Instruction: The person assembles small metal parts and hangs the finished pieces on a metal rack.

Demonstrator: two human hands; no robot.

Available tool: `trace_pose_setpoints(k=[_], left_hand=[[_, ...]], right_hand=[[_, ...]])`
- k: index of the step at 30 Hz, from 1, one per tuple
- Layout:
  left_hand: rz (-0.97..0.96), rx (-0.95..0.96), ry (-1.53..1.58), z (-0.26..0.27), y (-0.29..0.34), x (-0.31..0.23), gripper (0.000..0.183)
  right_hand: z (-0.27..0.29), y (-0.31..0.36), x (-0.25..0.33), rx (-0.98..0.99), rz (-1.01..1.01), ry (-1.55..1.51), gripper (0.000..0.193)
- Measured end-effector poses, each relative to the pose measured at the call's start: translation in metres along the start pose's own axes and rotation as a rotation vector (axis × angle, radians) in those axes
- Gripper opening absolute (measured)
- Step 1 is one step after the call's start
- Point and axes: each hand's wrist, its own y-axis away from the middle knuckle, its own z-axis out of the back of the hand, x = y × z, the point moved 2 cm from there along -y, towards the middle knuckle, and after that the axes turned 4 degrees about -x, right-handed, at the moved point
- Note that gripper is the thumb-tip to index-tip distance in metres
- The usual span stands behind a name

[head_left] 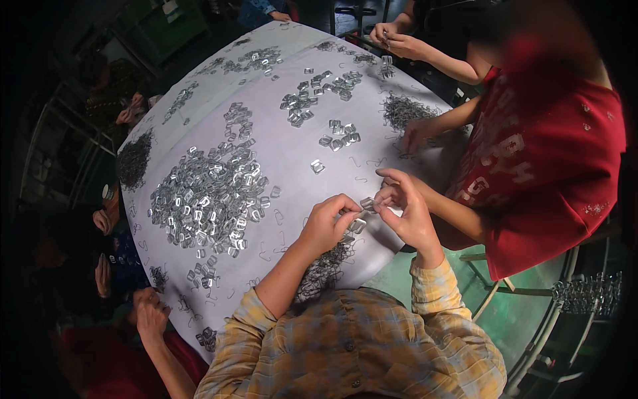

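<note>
Over the near right edge of the white-covered table (299, 183), both my hands meet at a small silver metal buckle (367, 203). The thumb and index finger of my right hand (409, 213) pinch its right side, with the other fingers raised. My left hand (325, 223) is closed in a pinch against the buckle's left side; whatever lies between those fingertips is too small to make out. Just below my fingers shows another silver buckle (357, 226). A heap of thin bent wire hooks (322, 272) lies close to my body, partly hidden by my left forearm.
A large pile of silver buckles (209, 199) spreads left of my hands, with smaller clusters (342, 135) farther off. Dark wire heaps (136, 159) sit near the edges. A person in a red shirt (545, 173) works close on my right; other people's hands surround the table.
</note>
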Motion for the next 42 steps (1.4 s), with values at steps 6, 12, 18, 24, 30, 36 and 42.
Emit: trace_pose_setpoints(k=[6,12,18,24,30,36,42], left_hand=[[0.211,0.012,0.345,-0.009,-0.04,0.044,0.012],[-0.19,0.048,-0.712,-0.056,-0.074,0.115,0.01],[-0.29,0.151,-1.136,-0.091,-0.082,0.103,0.008],[-0.159,0.09,-1.021,-0.065,-0.074,0.11,0.01],[0.084,-0.067,-0.028,0.005,-0.051,0.033,0.004],[-0.195,-0.07,0.086,0.016,-0.034,-0.002,0.008],[-0.181,-0.147,-0.007,0.014,-0.027,-0.001,0.007]], right_hand=[[0.015,0.009,0.002,-0.214,0.039,0.045,0.049],[0.022,0.013,0.005,-0.314,0.046,0.206,0.05],[0.022,0.013,0.001,-0.31,0.045,0.17,0.052],[0.011,0.001,-0.003,-0.276,0.01,0.105,0.055],[-0.001,-0.009,-0.011,-0.32,-0.012,0.02,0.051],[-0.018,-0.016,-0.013,-0.212,0.032,0.079,0.05],[-0.03,-0.013,-0.001,-0.124,0.011,0.217,0.051]])
